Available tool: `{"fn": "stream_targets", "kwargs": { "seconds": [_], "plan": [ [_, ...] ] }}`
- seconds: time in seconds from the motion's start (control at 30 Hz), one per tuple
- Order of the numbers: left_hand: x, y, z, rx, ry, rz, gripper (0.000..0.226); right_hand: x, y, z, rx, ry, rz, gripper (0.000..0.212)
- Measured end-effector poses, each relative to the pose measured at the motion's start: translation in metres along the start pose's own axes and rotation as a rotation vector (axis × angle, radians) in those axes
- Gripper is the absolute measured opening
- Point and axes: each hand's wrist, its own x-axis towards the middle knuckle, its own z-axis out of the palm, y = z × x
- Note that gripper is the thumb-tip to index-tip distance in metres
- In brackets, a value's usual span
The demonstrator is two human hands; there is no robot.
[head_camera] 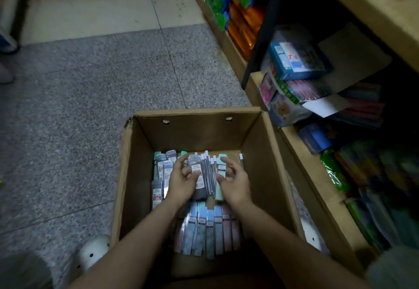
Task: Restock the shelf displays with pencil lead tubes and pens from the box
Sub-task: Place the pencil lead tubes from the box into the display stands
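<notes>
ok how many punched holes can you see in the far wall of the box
2: one hole toward the left of the cardboard box's far wall, one hole toward the right, both near the top edge. Other walls show none.

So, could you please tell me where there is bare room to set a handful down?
Bare floor lies left of the cardboard box. A bare strip of box bottom runs along its right wall. The shelf is crowded, and both hands crowd the lead tubes.
</notes>
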Motion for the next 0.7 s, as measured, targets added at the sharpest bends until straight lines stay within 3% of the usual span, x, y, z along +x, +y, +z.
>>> {"fn": "stream_targets", "kwargs": {
  "seconds": [0.13, 0.33, 0.7],
  "plan": [
    [-0.022, 0.047, 0.003, -0.119, -0.059, 0.051, 0.028, -0.017, -0.038, -0.023, 0.022, -0.104, -0.171, 0.079],
    [-0.069, 0.129, 0.022, -0.113, -0.304, 0.203, 0.029, -0.055, -0.105, -0.084, -0.146, -0.017, -0.366, 0.061],
    [-0.155, 0.238, 0.101, -0.006, -0.593, 0.510, 0.028, -0.164, -0.216, -0.229, -0.531, 0.335, -0.654, 0.035]
  ]
}}
